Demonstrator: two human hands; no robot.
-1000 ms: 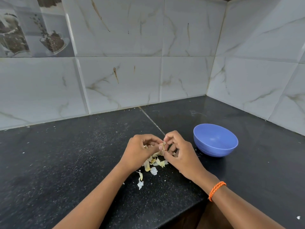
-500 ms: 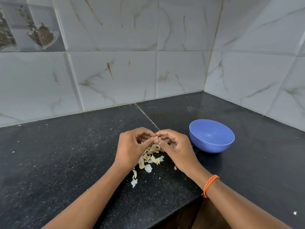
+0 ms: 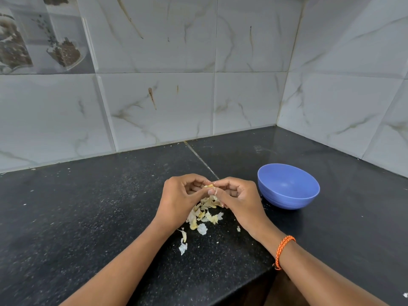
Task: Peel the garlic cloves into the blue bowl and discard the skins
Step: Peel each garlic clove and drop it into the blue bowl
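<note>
Head view: garlic clove [image 3: 209,186] between both hands' grip.

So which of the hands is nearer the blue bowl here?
Right. The right hand sits just beside the blue bowl, on its left. The left hand is farther left, beyond the right hand; both pinch a garlic clove.

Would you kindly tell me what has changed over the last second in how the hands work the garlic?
Little changed. The left hand and right hand drew their fingertips closer together around the garlic clove, keeping their grip above the pile of skins. Nothing was let go. The blue bowl stayed put on the counter; the camera merely shifted.
</note>
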